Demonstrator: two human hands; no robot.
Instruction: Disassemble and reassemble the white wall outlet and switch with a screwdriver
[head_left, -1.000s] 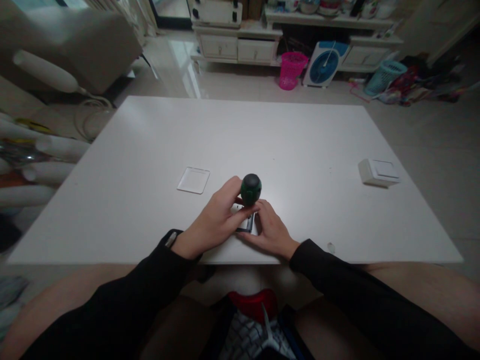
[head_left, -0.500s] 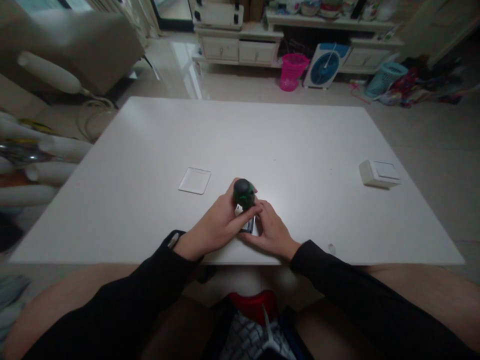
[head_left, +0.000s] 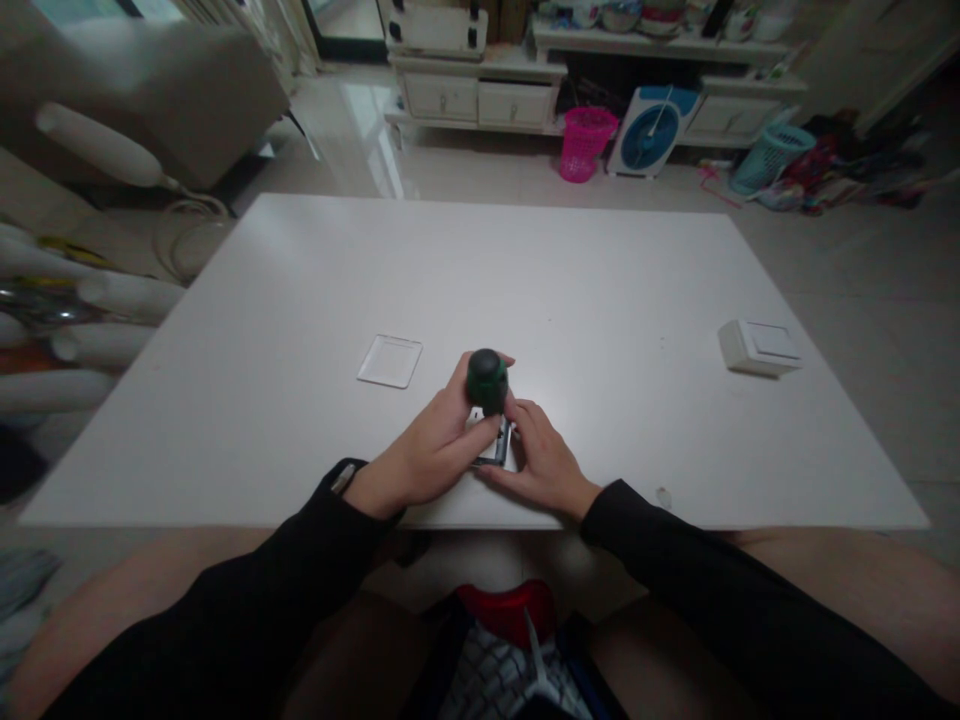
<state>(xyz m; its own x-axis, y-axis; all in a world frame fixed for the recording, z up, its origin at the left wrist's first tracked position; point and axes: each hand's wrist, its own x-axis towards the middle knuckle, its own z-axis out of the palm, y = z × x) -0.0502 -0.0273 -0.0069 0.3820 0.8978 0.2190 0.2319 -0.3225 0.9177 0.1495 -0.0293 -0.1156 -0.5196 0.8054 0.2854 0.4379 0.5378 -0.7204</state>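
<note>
My left hand (head_left: 424,445) is wrapped round a green screwdriver (head_left: 487,380) with a black end, which stands upright. Under it, near the front edge of the table, lies a white wall socket (head_left: 492,452) with a dark border. My left thumb lies across the socket's face and covers part of it. My right hand (head_left: 546,458) grips the socket along its right side, fingers at the far corner and thumb at the near edge. Both hands hide the screwdriver's tip. A flat square cover plate (head_left: 389,362) lies to the left, apart from my hands.
A white box with a switch-like panel (head_left: 757,347) stands at the right of the white table (head_left: 480,260). A small pale scrap (head_left: 663,497) lies near the front edge. Beyond the table are a pink basket (head_left: 587,140) and a blue fan (head_left: 649,132).
The screwdriver's handle has shifted slightly left and tilted, then come back nearer upright. My left thumb and fingers have changed their hold on it. My right hand stays on the socket.
</note>
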